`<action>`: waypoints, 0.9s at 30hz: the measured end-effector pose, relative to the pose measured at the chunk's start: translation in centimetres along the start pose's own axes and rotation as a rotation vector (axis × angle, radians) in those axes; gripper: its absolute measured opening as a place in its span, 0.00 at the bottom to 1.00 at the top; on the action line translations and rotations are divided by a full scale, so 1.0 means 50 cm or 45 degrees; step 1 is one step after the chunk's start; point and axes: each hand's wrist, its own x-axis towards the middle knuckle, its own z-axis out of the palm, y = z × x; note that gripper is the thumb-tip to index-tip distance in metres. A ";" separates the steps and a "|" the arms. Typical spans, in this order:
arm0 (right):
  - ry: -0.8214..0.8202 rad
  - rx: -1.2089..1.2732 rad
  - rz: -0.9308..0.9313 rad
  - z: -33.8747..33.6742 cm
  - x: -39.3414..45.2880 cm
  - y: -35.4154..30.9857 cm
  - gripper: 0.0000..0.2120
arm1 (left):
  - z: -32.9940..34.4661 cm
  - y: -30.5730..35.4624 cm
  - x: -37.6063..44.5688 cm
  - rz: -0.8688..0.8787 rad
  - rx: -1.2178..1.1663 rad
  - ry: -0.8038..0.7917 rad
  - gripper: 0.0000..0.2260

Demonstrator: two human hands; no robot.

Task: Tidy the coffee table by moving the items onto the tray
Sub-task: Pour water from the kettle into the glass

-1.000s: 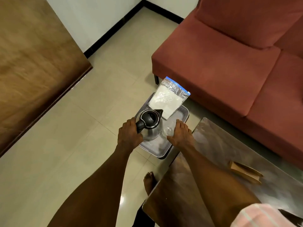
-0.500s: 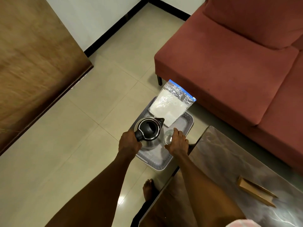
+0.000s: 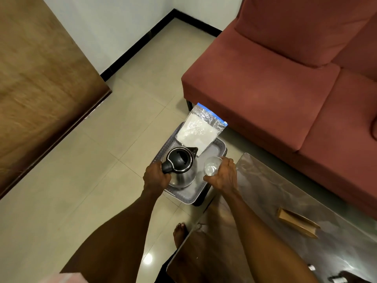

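Note:
A grey tray [image 3: 188, 198] sits beyond the left end of the glossy coffee table [image 3: 271, 201]. On it stands a steel kettle [image 3: 180, 166] with a black lid; my left hand [image 3: 156, 177] grips its black handle. My right hand [image 3: 223, 176] holds a clear drinking glass [image 3: 212, 166] over the tray's right side, just right of the kettle. A clear plastic bag of white powder [image 3: 199, 132] lies across the tray's far end and overhangs its rim. A flat brown wooden piece [image 3: 296, 222] lies on the table to the right.
A red sofa [image 3: 285, 78] runs close behind the tray and table. A brown wooden door [image 3: 40, 88] stands at the left. Pale floor tiles [image 3: 81, 180] spread to the left of the tray. My bare foot [image 3: 179, 233] shows by the table's near edge.
The view has shifted a little. My right hand has tipped back, so more of the glass shows over the tray. My left hand keeps its grip on the kettle handle.

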 end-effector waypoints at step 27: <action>0.406 0.293 -0.124 -0.807 -0.465 0.237 0.38 | -0.290 0.697 -0.577 1.173 0.284 0.157 0.04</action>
